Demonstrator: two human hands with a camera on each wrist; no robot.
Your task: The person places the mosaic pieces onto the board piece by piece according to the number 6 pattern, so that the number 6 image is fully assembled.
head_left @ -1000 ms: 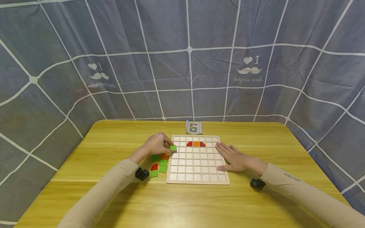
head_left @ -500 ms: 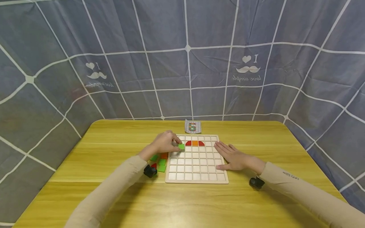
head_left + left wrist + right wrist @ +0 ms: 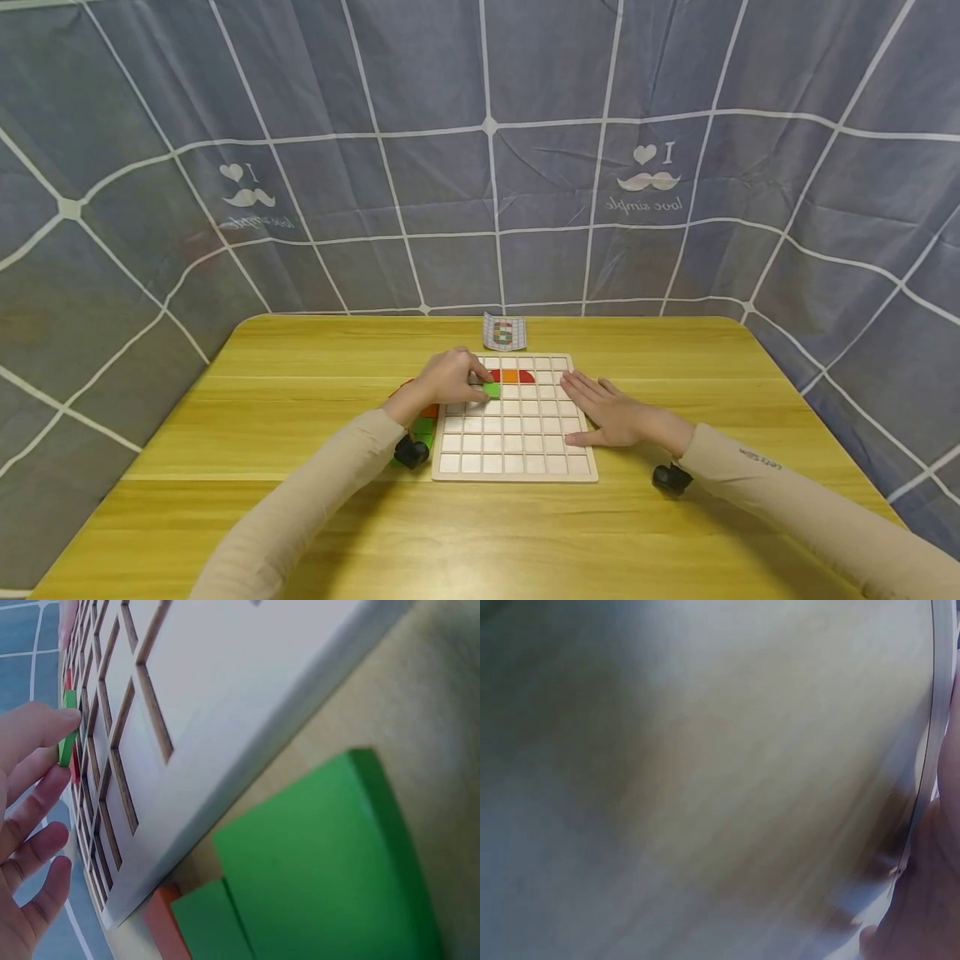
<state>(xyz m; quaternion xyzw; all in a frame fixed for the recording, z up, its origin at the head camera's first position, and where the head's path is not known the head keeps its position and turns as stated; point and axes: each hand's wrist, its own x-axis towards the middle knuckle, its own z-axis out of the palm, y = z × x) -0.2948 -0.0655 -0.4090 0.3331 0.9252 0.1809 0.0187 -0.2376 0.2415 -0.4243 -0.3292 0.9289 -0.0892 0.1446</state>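
Note:
My left hand pinches a green square tile between thumb and fingers, over the wooden grid board. The tile is just below a red quarter-round piece in the board's second row. An orange square and another red quarter-round piece continue that row. In the left wrist view the pinched green tile stands edge-on to the camera, close to the board. My right hand rests with straight fingers on the board's right edge.
Left of the board lie loose green tiles and an orange tile, partly hidden by my left wrist. A small printed pattern card sits behind the board on the wooden table. A grey curtain hangs behind.
My left hand has carried the green tile rightward from the board's left edge to below the left red piece. The right hand has stayed on the board's right edge.

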